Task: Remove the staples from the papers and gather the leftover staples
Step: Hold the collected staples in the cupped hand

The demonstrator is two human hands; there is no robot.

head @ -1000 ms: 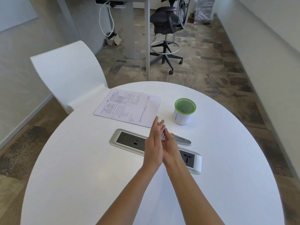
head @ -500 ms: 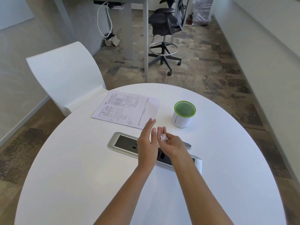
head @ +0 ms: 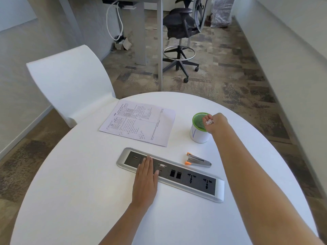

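gathering stage, judged near its end.
papers (head: 139, 122): lying flat on the table (head: 85, 191), far side, well apart from both hands; no staple shows on them at this size, so whether any remain cannot be told.
staples (head: 209, 122): small pale clump, in the right hand (head: 215, 123).
right hand: cupped, fingers curled round the clump, held just over the right edge of the cup (head: 199, 131).
cup: white, green rim, upright, right of the papers; contents unreadable.
left hand (head: 146, 175): flat, palm down, fingers straight and together, resting on the left part of the socket panel (head: 192, 181); holds nothing.
tool (head: 198, 160): silver with orange tips, lying between panel and cup, touched by neither hand.
judged left to do: drop the clump into the cup, if that is the collecting place; look over the table for strays, none visible.
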